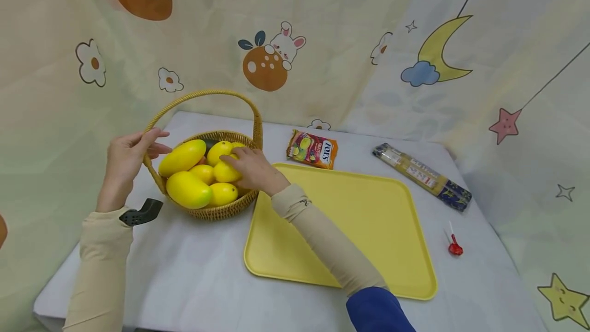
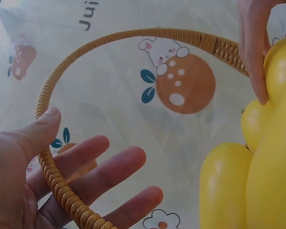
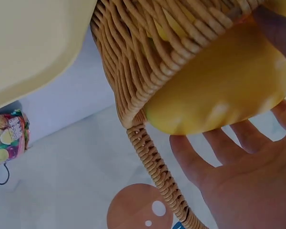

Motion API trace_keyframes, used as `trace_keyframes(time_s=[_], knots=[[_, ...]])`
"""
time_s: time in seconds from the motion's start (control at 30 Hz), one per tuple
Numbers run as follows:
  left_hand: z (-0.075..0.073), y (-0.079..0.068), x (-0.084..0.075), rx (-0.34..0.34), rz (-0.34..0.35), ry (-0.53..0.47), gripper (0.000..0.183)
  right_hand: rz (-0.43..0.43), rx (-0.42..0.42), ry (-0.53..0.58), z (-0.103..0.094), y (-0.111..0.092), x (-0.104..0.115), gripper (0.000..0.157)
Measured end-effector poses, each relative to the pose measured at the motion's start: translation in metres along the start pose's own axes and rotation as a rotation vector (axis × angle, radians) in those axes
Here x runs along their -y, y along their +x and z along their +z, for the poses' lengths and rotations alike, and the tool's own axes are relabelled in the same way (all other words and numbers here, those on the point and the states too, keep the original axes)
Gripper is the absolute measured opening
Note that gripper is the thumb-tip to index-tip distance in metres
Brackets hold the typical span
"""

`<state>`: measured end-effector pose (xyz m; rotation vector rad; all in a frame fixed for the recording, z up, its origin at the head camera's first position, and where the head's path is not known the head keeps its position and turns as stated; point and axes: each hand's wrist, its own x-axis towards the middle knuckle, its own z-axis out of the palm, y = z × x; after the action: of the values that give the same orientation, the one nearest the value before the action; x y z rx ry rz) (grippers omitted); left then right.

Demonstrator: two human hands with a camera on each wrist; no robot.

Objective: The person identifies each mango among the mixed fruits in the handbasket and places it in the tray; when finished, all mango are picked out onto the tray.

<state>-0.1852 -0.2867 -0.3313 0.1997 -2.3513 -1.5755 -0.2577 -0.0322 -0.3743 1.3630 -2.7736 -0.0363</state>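
Note:
A wicker basket [image 1: 223, 212] with a tall arched handle [image 1: 209, 93] holds several yellow fruits. Two large mangoes [image 1: 188, 189] lie on its left side, with smaller lemons [image 1: 223, 194] beside them. My left hand [image 1: 126, 160] is at the handle's left side; the handle passes between thumb and outstretched fingers, as the left wrist view shows. Over the basket's right side, my right hand [image 1: 258, 170] holds a lemon [image 1: 226, 172] between thumb and fingers. In the right wrist view this yellow fruit [image 3: 219, 86] appears beside the wicker rim. A dark green item [image 1: 210, 143] is mostly hidden.
To the right of the basket lies a yellow tray [image 1: 364, 219], under my right forearm. A FOX'S candy bag [image 1: 312, 149] is behind it. Farther right are a long packet of noodles [image 1: 421, 175] and a red lollipop [image 1: 455, 246]. A printed cloth [image 1: 341, 65] hangs behind the table.

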Motion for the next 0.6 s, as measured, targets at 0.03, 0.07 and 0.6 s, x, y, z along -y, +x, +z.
trace_keyframes(time_s=[0.03, 0.07, 0.6], knots=[[0.0, -0.001, 0.0, 0.009, -0.004, 0.001, 0.038, 0.001, -0.004, -0.009, 0.002, -0.001, 0.0, 0.065], [-0.001, -0.001, -0.001, 0.016, -0.009, 0.004, 0.038, -0.001, -0.012, -0.018, 0.004, -0.001, 0.001, 0.065], [-0.008, 0.0, -0.004, 0.176, -0.109, -0.036, 0.035, 0.048, -0.231, 0.115, -0.018, -0.05, -0.051, 0.068]])
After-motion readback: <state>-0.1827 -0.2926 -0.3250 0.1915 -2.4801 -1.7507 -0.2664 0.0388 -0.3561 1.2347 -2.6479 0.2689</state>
